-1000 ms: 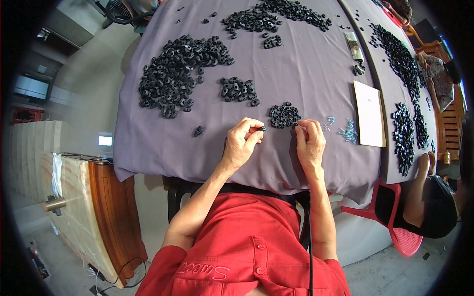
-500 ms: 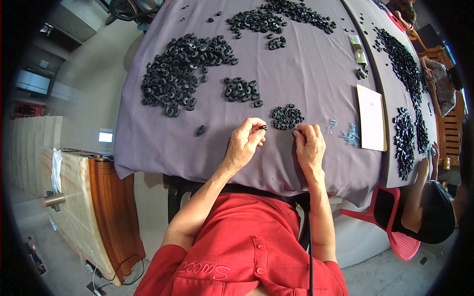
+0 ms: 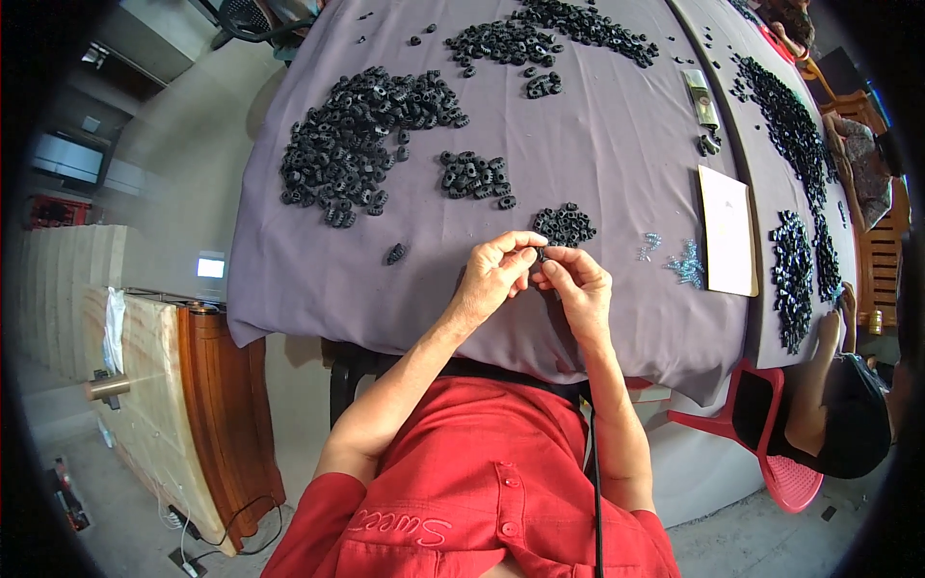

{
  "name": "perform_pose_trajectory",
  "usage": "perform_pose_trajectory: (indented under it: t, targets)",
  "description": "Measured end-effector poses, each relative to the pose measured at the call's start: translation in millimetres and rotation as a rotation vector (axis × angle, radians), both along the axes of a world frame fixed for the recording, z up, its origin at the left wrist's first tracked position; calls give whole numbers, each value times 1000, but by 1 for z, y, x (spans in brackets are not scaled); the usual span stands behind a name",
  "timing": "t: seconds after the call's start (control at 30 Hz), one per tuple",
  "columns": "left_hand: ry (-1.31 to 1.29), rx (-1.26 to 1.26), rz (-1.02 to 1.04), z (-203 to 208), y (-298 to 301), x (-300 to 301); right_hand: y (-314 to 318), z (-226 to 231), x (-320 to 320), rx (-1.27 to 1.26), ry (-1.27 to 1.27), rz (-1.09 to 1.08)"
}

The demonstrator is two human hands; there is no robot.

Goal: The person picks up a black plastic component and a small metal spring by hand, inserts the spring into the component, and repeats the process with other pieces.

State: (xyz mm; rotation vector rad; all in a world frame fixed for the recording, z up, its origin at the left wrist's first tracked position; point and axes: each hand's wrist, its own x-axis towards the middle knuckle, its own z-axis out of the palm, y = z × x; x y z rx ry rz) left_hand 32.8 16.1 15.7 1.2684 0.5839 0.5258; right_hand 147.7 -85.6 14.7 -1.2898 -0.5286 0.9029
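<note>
My left hand (image 3: 494, 276) is closed, pinching a small black plastic part (image 3: 541, 254) between thumb and fingertips. Against it, my right hand (image 3: 582, 292) has its thumb and fingers pressed together on a small black plastic part too; whether it is the same one or a second piece is hidden by the fingers. Just beyond the fingertips lies a little heap of small black ring-like pieces (image 3: 566, 226). Left of that is a group of larger black ribbed parts (image 3: 474, 176). One or two ribbed parts (image 3: 396, 253) lie apart, left of my left hand.
A big pile of black ribbed parts (image 3: 361, 140) covers the cloth's left side, with more piles (image 3: 506, 42) farther back. Bluish small springs (image 3: 687, 265) lie by a pale board (image 3: 727, 231) at right. Another person's arm (image 3: 819, 371) works beside black piles (image 3: 791, 279) on the adjoining table.
My right hand has moved left from beside the ring-piece heap to meet my left hand. The left hand has shifted slightly right, and both hands' fingertips now come together at the black part.
</note>
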Motion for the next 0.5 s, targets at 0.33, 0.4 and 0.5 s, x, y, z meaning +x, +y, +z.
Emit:
perform_pose_trajectory:
  t: [0.33, 0.4, 0.5]
  targets:
    - [-34, -147, 74, -4, 2, 2, 1, 3, -2, -12, -40, 15]
    - [-25, -151, 35, -9, 5, 1, 3, 2, -4, -8, -54, -12]
    - [-30, -152, 29, -11, 4, 0, 4, 3, -5, -7, -47, -49]
